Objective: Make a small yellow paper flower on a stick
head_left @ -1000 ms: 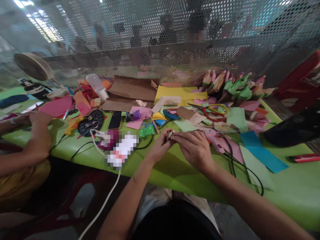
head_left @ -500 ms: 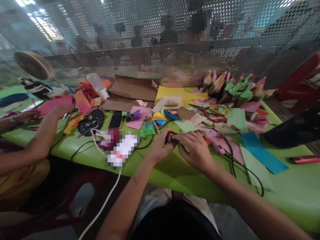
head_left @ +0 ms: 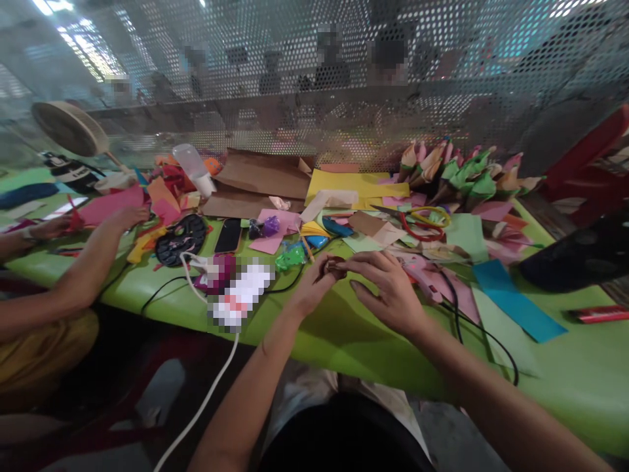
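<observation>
My left hand [head_left: 317, 283] is closed around a small brown piece [head_left: 336, 264], held over the green table [head_left: 344, 341]. Fingertips of my right hand [head_left: 386, 288] reach the right side of that piece; its thumb is apart from the fingers, and whether they grip the piece is too small to tell. A pink glue gun [head_left: 423, 275] lies just right of my right hand. Left of my left hand are a green wrapped bundle [head_left: 291, 257] and a pencil [head_left: 307, 249].
Red-handled scissors [head_left: 422, 228], yellow paper [head_left: 351, 189], brown sheets [head_left: 265, 180] and paper cones [head_left: 472, 170] lie behind. A phone [head_left: 228, 236] and power strip [head_left: 213, 275] sit left, near another person's arms [head_left: 83, 269]. Blue paper [head_left: 518, 301] and cables lie right.
My right hand's thumb has moved away from the brown piece and its fingers have spread a little. More of the piece now shows in my left hand.
</observation>
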Demonstrator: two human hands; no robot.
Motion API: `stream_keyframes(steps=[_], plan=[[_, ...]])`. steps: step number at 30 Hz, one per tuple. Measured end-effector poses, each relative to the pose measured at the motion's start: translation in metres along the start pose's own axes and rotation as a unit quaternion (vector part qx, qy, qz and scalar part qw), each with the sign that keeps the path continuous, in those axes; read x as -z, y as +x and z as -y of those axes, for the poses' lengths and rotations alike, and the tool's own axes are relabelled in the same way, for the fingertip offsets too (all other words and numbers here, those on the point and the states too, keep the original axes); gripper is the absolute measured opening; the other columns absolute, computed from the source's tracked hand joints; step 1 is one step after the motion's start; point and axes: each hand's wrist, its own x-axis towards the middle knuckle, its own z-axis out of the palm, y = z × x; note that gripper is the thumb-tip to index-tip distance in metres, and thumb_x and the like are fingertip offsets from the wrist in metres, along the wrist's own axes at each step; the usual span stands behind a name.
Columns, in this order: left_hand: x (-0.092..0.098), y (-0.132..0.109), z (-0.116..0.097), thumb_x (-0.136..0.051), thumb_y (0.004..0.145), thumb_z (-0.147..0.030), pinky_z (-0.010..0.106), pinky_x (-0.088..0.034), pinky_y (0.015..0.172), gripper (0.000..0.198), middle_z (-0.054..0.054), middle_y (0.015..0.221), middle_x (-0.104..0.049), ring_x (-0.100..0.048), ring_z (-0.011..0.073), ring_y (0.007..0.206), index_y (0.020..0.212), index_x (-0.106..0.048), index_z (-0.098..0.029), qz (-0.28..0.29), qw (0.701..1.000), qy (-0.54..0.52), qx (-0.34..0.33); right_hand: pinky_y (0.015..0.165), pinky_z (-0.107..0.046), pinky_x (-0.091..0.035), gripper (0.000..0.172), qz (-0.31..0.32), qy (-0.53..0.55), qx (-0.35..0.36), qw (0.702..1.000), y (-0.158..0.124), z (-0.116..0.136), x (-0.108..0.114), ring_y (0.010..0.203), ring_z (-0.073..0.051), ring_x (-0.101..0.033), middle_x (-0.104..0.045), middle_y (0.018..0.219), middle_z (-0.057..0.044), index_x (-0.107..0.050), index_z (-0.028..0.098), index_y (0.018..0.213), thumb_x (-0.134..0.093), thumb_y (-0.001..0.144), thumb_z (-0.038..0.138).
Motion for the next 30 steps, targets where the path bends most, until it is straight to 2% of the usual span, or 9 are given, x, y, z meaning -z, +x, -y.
stream_keyframes(steps=[3, 7, 13, 15, 18, 20, 25, 30], plan=[[0.001, 0.001, 0.003, -0.062, 0.081, -0.034, 0.029, -0.045, 0.088, 0.02, 0.001, 0.092, -0.058, -0.055, 0.0163, 0.092, 0.093, -0.054, -0.02, -0.002, 1.0, -0.021, -0.003, 0.085, -0.041, -0.045, 0.031, -0.008, -0.037, -0.004, 0.999, -0.001, -0.002, 0.0, 0.102, -0.026, -0.059, -0.068, 0.115, -0.008, -0.073, 0.027, 0.114, -0.054, 0.092, 0.017], [0.004, 0.0, 0.007, -0.06, 0.084, -0.036, 0.031, -0.046, 0.09, 0.022, 0.002, 0.095, -0.06, -0.056, 0.0174, 0.093, 0.097, -0.054, -0.02, 0.017, 0.999, -0.04, -0.018, 0.084, -0.043, -0.045, 0.027, 0.014, -0.112, 0.012, 0.994, -0.002, 0.001, -0.004, 0.105, -0.029, -0.057, -0.068, 0.124, -0.009, -0.074, 0.025, 0.108, -0.056, 0.089, 0.018], [0.009, 0.0, 0.011, -0.057, 0.086, -0.036, 0.032, -0.047, 0.089, 0.02, 0.003, 0.095, -0.061, -0.057, 0.0189, 0.094, 0.096, -0.057, -0.019, 0.011, 1.0, 0.006, -0.022, 0.088, -0.045, -0.045, 0.029, 0.053, -0.153, 0.013, 0.987, -0.004, 0.003, -0.014, 0.112, -0.03, -0.056, -0.067, 0.132, -0.008, -0.071, 0.025, 0.11, -0.059, 0.085, 0.017], [0.009, 0.0, 0.009, -0.064, 0.082, -0.034, 0.032, -0.048, 0.09, 0.026, 0.003, 0.099, -0.063, -0.059, 0.0198, 0.097, 0.102, -0.058, -0.019, 0.011, 1.0, 0.005, -0.016, 0.087, -0.044, -0.046, 0.03, 0.033, -0.134, 0.008, 0.99, -0.005, 0.002, -0.016, 0.11, -0.03, -0.057, -0.068, 0.128, -0.009, -0.071, 0.024, 0.112, -0.059, 0.086, 0.018], [0.006, 0.001, 0.008, -0.077, 0.071, -0.027, 0.032, -0.049, 0.092, 0.046, 0.005, 0.108, -0.066, -0.061, 0.0222, 0.105, 0.112, -0.057, -0.019, 0.011, 1.0, 0.018, -0.015, 0.086, -0.044, -0.047, 0.031, -0.004, -0.099, 0.001, 0.995, -0.004, -0.002, -0.013, 0.108, -0.029, -0.058, -0.067, 0.125, -0.01, -0.072, 0.023, 0.111, -0.059, 0.085, 0.016], [0.005, 0.002, 0.01, -0.078, 0.07, -0.025, 0.032, -0.049, 0.093, 0.05, 0.006, 0.113, -0.066, -0.061, 0.0226, 0.109, 0.115, -0.056, -0.02, 0.003, 1.0, 0.021, -0.022, 0.088, -0.044, -0.047, 0.033, -0.013, -0.083, -0.003, 0.996, -0.003, -0.002, -0.01, 0.109, -0.029, -0.059, -0.066, 0.125, -0.01, -0.071, 0.024, 0.115, -0.059, 0.085, 0.016], [0.007, 0.005, 0.019, -0.069, 0.08, -0.026, 0.031, -0.049, 0.091, 0.038, 0.006, 0.11, -0.066, -0.061, 0.0211, 0.106, 0.115, -0.057, -0.019, 0.0, 0.998, 0.044, -0.038, 0.09, -0.045, -0.047, 0.038, -0.008, -0.071, 0.007, 0.997, -0.002, 0.0, -0.004, 0.111, -0.03, -0.058, -0.062, 0.13, -0.012, -0.066, 0.024, 0.126, -0.059, 0.089, 0.022], [0.006, 0.005, 0.017, -0.064, 0.085, -0.027, 0.031, -0.049, 0.085, 0.026, 0.003, 0.099, -0.064, -0.06, 0.0188, 0.094, 0.108, -0.057, -0.019, 0.001, 0.991, 0.116, -0.071, 0.091, -0.048, -0.047, 0.042, 0.035, -0.106, 0.001, 0.994, -0.003, 0.001, -0.009, 0.114, -0.033, -0.056, -0.057, 0.14, -0.015, -0.065, 0.022, 0.13, -0.061, 0.088, 0.025]])
